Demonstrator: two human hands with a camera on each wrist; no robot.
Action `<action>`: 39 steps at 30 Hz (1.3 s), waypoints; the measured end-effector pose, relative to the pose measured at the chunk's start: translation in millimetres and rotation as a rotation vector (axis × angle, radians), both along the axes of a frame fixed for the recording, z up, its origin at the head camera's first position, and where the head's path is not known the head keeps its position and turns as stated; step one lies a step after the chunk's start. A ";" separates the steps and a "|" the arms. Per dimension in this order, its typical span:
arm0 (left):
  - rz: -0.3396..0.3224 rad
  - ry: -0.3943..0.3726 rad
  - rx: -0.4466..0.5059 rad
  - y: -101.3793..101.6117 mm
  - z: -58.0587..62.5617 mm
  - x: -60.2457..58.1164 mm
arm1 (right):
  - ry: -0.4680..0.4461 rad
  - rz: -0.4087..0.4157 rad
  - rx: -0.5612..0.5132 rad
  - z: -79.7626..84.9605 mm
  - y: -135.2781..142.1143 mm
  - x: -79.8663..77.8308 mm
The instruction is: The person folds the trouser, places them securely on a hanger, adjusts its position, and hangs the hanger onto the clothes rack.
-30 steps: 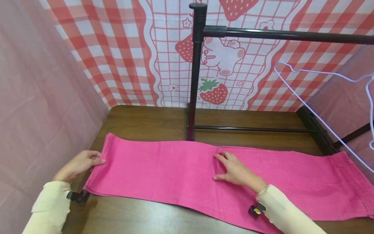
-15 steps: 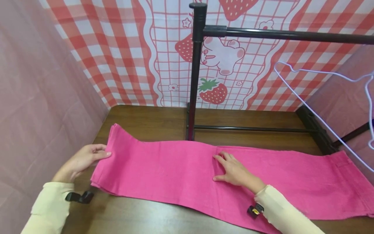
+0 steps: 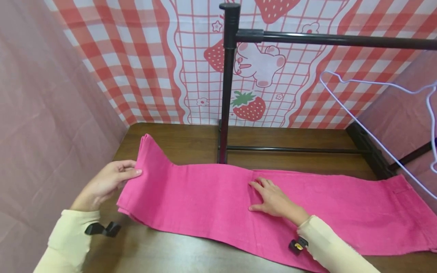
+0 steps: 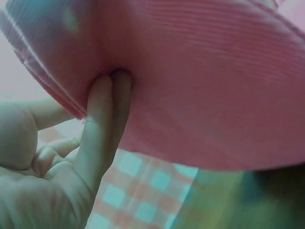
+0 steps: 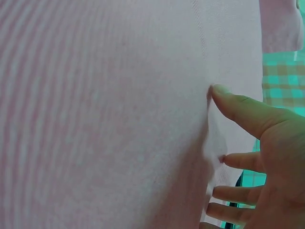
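Folded lengthwise, a pair of bright pink corduroy trousers (image 3: 205, 193) lies across the table, its waistband end at the right. My left hand (image 3: 110, 182) pinches the layered hem end between thumb and fingers and holds it raised off the tabletop. In the left wrist view, two fingers (image 4: 102, 117) press into the underside of the pink cloth (image 4: 200, 95). My right hand (image 3: 276, 199) rests on the middle of the trousers with fingers spread, fingertips touching the cloth beside a crease. In the right wrist view, the thumb (image 5: 238, 107) touches the same fabric (image 5: 119, 95).
A black garment rack (image 3: 227, 94) stands behind the trousers on the brown wooden table (image 3: 170, 142). At the right hangs a pale purple wire hanger (image 3: 372, 82). Behind is a strawberry-patterned checked curtain (image 3: 136, 64), with a plain pink curtain (image 3: 51, 94) at the left.
My left hand has lifted the hem end and moved it to the right and away from me, bending the cloth upward. The right hand has stayed in place.
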State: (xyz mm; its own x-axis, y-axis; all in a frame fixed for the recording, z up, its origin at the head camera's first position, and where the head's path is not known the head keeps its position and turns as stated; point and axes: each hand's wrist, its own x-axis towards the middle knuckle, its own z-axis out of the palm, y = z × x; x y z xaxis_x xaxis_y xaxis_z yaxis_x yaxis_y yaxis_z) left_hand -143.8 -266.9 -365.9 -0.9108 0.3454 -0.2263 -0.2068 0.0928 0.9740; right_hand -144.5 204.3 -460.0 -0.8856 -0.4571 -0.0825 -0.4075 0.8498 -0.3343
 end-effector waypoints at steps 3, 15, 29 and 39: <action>-0.006 0.019 0.053 11.6 2.6 1.9 | -0.011 -0.016 -0.043 0.3 0.7 -0.1; 0.005 0.016 0.122 54.1 11.1 3.7 | -0.029 -0.042 -0.119 3.4 6.7 0.8; -0.035 -0.005 0.191 111.5 -7.1 5.0 | -0.032 -0.063 -0.180 9.0 13.4 3.5; -0.030 -0.045 0.168 155.2 -25.1 9.2 | -0.040 -0.079 -0.250 15.7 10.6 5.6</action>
State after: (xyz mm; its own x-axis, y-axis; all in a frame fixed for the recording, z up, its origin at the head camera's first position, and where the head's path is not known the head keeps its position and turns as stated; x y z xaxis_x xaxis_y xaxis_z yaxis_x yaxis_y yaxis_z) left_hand -134.5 -111.7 -391.0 -0.8898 0.4088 -0.2030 -0.2497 -0.0637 0.9662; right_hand -138.9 214.9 -444.3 -0.9176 -0.3973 -0.0109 -0.3257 0.7674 -0.5523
